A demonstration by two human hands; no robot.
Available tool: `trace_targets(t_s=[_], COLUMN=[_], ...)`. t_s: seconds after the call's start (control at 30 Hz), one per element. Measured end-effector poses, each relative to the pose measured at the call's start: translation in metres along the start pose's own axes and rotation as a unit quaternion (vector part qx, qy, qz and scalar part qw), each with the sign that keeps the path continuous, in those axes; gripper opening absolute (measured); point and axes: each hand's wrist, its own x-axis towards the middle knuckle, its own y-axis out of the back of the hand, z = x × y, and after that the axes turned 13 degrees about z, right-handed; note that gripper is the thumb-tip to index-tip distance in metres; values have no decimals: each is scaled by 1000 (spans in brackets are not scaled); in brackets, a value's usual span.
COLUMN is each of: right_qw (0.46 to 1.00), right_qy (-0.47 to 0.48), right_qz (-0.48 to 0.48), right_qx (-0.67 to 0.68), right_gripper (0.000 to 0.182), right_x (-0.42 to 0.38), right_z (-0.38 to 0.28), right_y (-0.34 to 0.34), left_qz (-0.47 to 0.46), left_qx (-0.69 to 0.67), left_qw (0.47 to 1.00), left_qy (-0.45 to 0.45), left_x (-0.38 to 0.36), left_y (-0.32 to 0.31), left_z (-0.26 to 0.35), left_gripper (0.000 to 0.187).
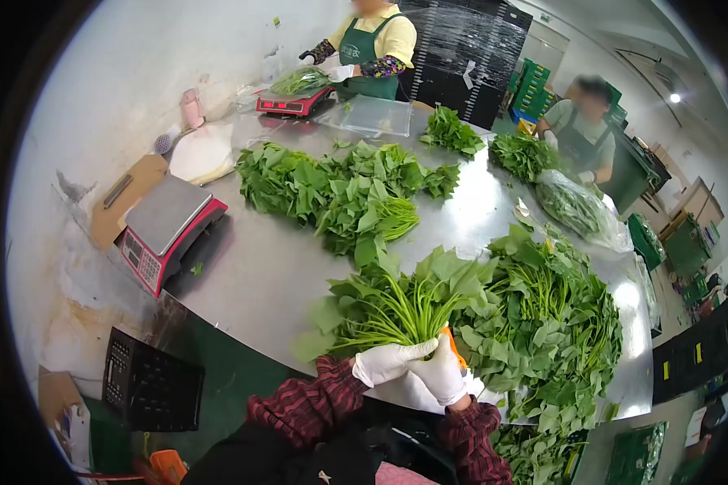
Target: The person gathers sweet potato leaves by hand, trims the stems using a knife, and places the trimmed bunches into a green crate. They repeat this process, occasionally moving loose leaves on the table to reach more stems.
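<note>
A bunch of leafy greens (400,311) with long pale-green stems is held at its stem ends, leaves pointing away from me. My left hand (384,363), in a white glove, closes around the stems from the left. Against it, at the stem ends, my right hand (443,373) is also gloved and closed. A narrow orange object (455,347) shows along the right hand's outer side and seems gripped in it; its kind is mostly hidden. Right beside the hands spreads a large pile of the same greens (534,323), hanging over the table's front edge.
The metal table (259,267) carries another heap of greens (332,190) and a red scale (170,230) at left. Across it, a person (372,52) handles bagged greens on a second scale (295,102). Another person (586,133) stands at right. A black crate (152,380) is below left.
</note>
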Motion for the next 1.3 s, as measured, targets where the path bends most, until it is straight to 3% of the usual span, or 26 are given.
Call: trace_targets(t_s=[0.1,0.17,0.2,0.23,0.3,0.37,0.4,0.43,0.5,0.57,0.6,0.63,0.7,0.73,0.77,0.83,0.87,0.9,0.97,1.0,1.07,1.1,1.13,1.17,1.27,1.3], right_qw=[998,996,994,994,987,987,994,995,955,956,958,967,975,978,981,983,984,985,946,946,963,977,980,977,979,961], right_qy=[-38,-81,-88,-91,-149,-150,-98,-45,266,269,265,218,162,134,107,120,135,132,-15,-16,66,158,154,151,62,74], right_qz=[-5,-5,24,30,45,48,-10,-68,-129,-106,-98,-124,-142,-148,-154,-129,-110,-108,-271,-270,-218,-116,-123,-128,4,34], right_qx=[52,32,62,59,-27,-29,-47,-65,-5,53,47,50,58,56,55,41,27,28,-178,-178,-146,90,8,-74,-192,-266], right_gripper=[48,38,35,35,34,32,32,32,32,38,38,37,37,36,35,31,28,28,26,26,35,45,47,49,40,42], right_x=[8,9,15,18,24,23,20,16,6,-6,-10,-14,-20,-22,-22,-18,-15,-13,-7,-2,6,13,18,24,32,26], right_z=[3,-13,-18,-17,-14,-15,-14,-14,-20,-32,-29,-25,-23,-25,-28,-35,-39,-44,-52,-53,-52,-34,-25,-18,20,47], right_y=[-5,4,5,7,12,16,15,13,3,-9,-11,-13,-13,-10,-8,-6,-5,-5,-3,1,12,8,12,20,40,30], left_qz=[-7,12,29,82,106,15,-4,-47,-92,-106,-117,-127,-126,-107,-114,-68,-27,-30,19,7,8,10,30,57,161,190], left_qx=[62,85,188,243,480,651,679,706,822,831,805,803,816,814,815,826,818,819,832,823,832,841,844,834,708,672], left_qw=[996,996,981,960,865,721,626,553,393,373,412,411,493,458,456,362,344,345,364,365,337,309,298,357,538,626], left_qy=[-61,-16,30,-114,-98,-236,-382,-440,-401,-399,-411,-413,-273,-341,-339,-427,-460,-458,-418,-436,-441,-444,-445,-416,-428,-348], left_x=[-3,-10,-2,-24,-55,-80,-84,-82,-80,-65,-62,-62,-67,-66,-63,-60,-62,-63,-64,-61,-52,-51,-48,-45,-41,-41], left_y=[-1,-8,16,-8,4,-7,-15,-30,-62,-58,-54,-52,-49,-39,-31,-27,-28,-26,-18,-13,-2,0,-2,0,14,11], left_z=[6,5,-4,-1,-4,22,32,49,75,77,75,72,66,59,56,56,53,51,43,41,40,40,45,51,73,80], left_gripper=[49,51,51,49,46,44,46,53,59,63,69,69,68,64,64,65,67,67,66,66,62,59,58,56,46,38])
